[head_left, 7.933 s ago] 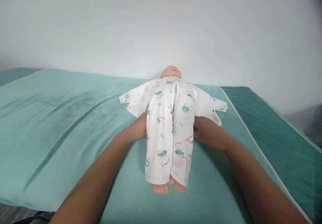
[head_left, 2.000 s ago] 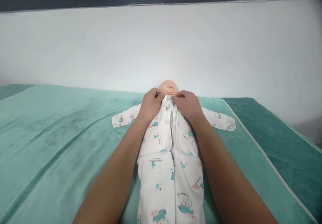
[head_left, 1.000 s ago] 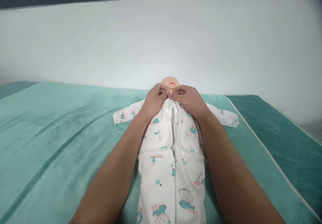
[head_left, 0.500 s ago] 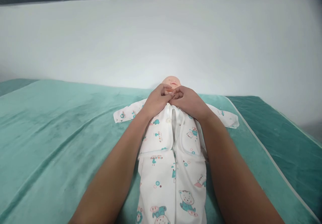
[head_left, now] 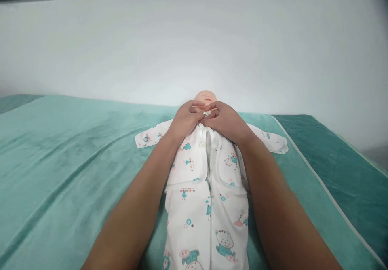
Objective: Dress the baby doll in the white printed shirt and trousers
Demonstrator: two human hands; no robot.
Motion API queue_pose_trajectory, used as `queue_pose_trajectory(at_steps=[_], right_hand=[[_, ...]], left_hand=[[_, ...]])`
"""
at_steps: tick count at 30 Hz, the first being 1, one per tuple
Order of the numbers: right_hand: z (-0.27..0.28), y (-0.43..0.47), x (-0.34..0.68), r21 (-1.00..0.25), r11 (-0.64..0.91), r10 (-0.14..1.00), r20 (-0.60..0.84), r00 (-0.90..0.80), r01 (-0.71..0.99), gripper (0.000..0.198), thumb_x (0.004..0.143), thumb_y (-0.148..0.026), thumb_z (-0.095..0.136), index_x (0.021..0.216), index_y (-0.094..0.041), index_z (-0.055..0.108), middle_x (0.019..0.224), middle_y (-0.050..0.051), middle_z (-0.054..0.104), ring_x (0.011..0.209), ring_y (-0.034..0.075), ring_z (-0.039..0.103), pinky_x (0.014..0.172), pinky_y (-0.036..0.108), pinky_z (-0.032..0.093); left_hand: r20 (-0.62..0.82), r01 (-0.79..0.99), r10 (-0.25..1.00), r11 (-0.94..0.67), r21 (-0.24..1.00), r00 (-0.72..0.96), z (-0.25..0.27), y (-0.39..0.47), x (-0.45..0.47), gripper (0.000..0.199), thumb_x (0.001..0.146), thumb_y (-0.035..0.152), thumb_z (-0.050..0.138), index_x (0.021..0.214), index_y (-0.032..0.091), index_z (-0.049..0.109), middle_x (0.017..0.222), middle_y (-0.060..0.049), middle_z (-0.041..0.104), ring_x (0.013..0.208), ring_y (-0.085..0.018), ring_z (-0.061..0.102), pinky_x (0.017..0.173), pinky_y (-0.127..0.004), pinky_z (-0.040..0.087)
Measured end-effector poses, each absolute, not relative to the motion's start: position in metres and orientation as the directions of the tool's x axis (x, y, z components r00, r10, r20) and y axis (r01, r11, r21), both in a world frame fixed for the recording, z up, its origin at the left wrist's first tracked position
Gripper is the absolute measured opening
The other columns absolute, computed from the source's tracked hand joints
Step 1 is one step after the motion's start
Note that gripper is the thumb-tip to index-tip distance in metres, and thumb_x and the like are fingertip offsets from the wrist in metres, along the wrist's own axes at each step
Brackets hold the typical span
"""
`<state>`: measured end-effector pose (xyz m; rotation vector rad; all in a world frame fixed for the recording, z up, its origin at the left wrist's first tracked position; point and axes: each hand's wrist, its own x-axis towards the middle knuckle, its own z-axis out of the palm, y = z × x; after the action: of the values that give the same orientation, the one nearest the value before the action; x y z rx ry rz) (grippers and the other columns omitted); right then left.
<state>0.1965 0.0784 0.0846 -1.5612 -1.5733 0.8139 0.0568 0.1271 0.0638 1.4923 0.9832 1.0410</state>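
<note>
A baby doll (head_left: 206, 96) lies on its back, its head toward the wall. It is dressed in a white baby jacket (head_left: 189, 163) with animal prints, sleeves spread to both sides, and matching printed pants (head_left: 197, 221). My left hand (head_left: 187, 118) and my right hand (head_left: 224, 118) meet at the jacket's collar, just below the doll's chin. Both have fingers pinched on the collar edges, where a bit of white cloth shows between them. Below the hands the jacket front gapes slightly, with a button at its left edge. My fingers partly hide the collar.
A green sheet (head_left: 75, 161) with wrinkles at the left covers the bed. On the right a darker green part (head_left: 333, 169) lies beyond a pale seam. A white wall (head_left: 194, 43) rises close behind the doll's head.
My fingertips have parted slightly at the collar, so white cloth now shows between them. My left hand has shifted a little to the left. The doll stays in place.
</note>
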Motion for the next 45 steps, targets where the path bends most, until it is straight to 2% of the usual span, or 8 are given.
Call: queue_pose_trajectory(at_steps=[6, 11, 16, 22, 29, 35, 40, 45], right_hand=[[0.086, 0.075, 0.199, -0.835, 0.031, 0.997, 0.066, 0.045, 0.549, 0.047, 0.074, -0.033, 0.067, 0.117, -0.02, 0.055, 0.098, 0.004, 0.069, 0.08, 0.019, 0.064, 0.063, 0.029, 0.044], [0.092, 0.063, 0.199, -0.775, 0.009, 0.996, 0.066, 0.066, 0.632, 0.03, 0.078, -0.033, 0.064, 0.104, -0.021, 0.055, 0.098, 0.003, 0.068, 0.076, 0.017, 0.06, 0.062, 0.029, 0.04], [0.096, 0.037, 0.188, -0.591, -0.026, 0.983, 0.13, 0.128, 0.806, 0.013, 0.086, -0.033, 0.054, 0.084, -0.021, 0.049, 0.086, 0.003, 0.063, 0.07, 0.017, 0.053, 0.059, 0.028, 0.033], [0.088, 0.007, 0.176, -0.426, -0.074, 0.976, 0.154, 0.152, 0.902, 0.017, 0.091, -0.023, 0.046, 0.076, -0.022, 0.037, 0.073, 0.003, 0.057, 0.067, 0.019, 0.049, 0.06, 0.03, 0.027], [0.072, 0.003, 0.18, -0.644, -0.078, 0.964, 0.147, 0.223, 0.761, 0.01, 0.091, -0.027, 0.047, 0.083, -0.022, 0.047, 0.082, 0.003, 0.061, 0.078, 0.02, 0.056, 0.065, 0.029, 0.033], [0.059, 0.016, 0.174, -0.599, -0.059, 0.871, 0.36, 0.334, 0.799, 0.004, 0.085, -0.022, 0.052, 0.084, -0.02, 0.054, 0.092, 0.006, 0.062, 0.084, 0.02, 0.056, 0.073, 0.032, 0.036], [0.07, 0.02, 0.184, -0.738, -0.099, 0.917, 0.193, 0.349, 0.668, 0.01, 0.083, -0.027, 0.055, 0.076, -0.021, 0.058, 0.075, 0.001, 0.064, 0.069, 0.017, 0.054, 0.064, 0.03, 0.035], [0.076, 0.017, 0.191, -0.957, -0.057, 0.925, 0.057, 0.376, 0.284, 0.019, 0.076, -0.039, 0.067, 0.076, -0.02, 0.064, 0.069, -0.002, 0.062, 0.059, 0.013, 0.05, 0.059, 0.027, 0.037]], left_hand=[[0.182, 0.167, 0.944, -0.233, 0.958, 0.274, 0.062, 0.127, 0.056, 0.027, 0.071, 0.015, 0.059, 0.096, 0.018, 0.066, 0.078, 0.001, 0.06, 0.071, -0.012, 0.057, 0.068, -0.026, 0.043], [0.238, 0.261, 0.918, -0.326, 0.909, 0.317, 0.059, 0.125, 0.052, 0.022, 0.079, 0.02, 0.059, 0.097, 0.02, 0.072, 0.075, 0.001, 0.059, 0.071, -0.013, 0.055, 0.071, -0.027, 0.043], [0.325, 0.374, 0.901, -0.418, 0.828, 0.287, 0.059, 0.111, 0.049, 0.027, 0.088, 0.021, 0.053, 0.105, 0.022, 0.073, 0.106, -0.006, 0.066, 0.101, -0.019, 0.061, 0.091, -0.032, 0.045], [0.499, 0.511, 0.841, -0.528, 0.678, 0.207, 0.047, 0.078, 0.045, 0.028, 0.094, 0.022, 0.046, 0.107, 0.018, 0.07, 0.109, -0.009, 0.064, 0.109, -0.022, 0.057, 0.101, -0.038, 0.042], [0.619, 0.426, 0.76, -0.636, 0.643, 0.2, 0.04, 0.057, 0.037, 0.022, 0.095, 0.028, 0.05, 0.103, 0.021, 0.069, 0.106, -0.006, 0.067, 0.106, -0.02, 0.058, 0.098, -0.036, 0.044], [0.518, 0.376, 0.823, -0.568, 0.732, 0.235, 0.048, 0.074, 0.038, 0.008, 0.087, 0.027, 0.061, 0.084, 0.022, 0.067, 0.096, -0.003, 0.066, 0.098, -0.02, 0.058, 0.09, -0.034, 0.045], [0.374, 0.368, 0.851, -0.504, 0.782, 0.37, 0.064, 0.079, 0.03, 0.008, 0.083, 0.03, 0.064, 0.081, 0.022, 0.064, 0.095, -0.002, 0.064, 0.097, -0.019, 0.058, 0.084, -0.032, 0.045], [0.333, 0.394, 0.873, -0.464, 0.793, 0.357, 0.071, 0.074, 0.03, 0.01, 0.083, 0.03, 0.062, 0.079, 0.021, 0.062, 0.085, -0.001, 0.062, 0.081, -0.016, 0.056, 0.073, -0.03, 0.043]])
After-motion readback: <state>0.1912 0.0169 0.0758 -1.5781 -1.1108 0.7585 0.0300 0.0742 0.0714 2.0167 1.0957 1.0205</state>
